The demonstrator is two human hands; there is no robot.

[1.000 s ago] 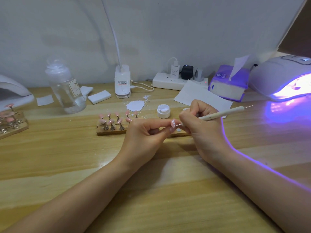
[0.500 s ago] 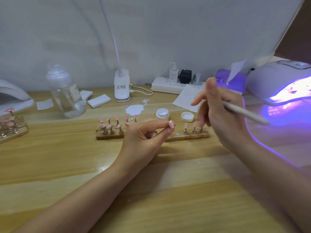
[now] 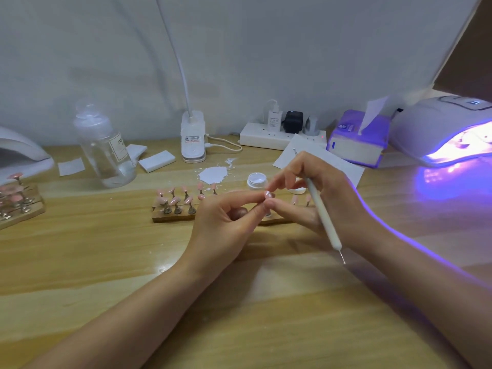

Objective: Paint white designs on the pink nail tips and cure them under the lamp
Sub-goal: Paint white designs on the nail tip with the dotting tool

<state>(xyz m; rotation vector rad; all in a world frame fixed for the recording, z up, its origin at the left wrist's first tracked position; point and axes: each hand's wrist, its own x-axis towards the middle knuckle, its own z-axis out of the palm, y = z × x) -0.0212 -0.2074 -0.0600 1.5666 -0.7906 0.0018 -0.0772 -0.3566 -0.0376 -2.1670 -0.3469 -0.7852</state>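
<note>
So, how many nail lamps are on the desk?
2. One nail lamp stands at the far right, lit violet inside. The other lamp is at the left edge, unlit and partly cut off by the frame. None seems hidden.

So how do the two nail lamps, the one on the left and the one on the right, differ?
The white dome-shaped nail lamp on the right is switched on, throwing purple light onto the wooden table; the white dome-shaped nail lamp on the left shows no glow. The right one shows a small display on top, while the left one is cut off by the frame edge. Both are white, rounded, and stand at the table's back.
</note>
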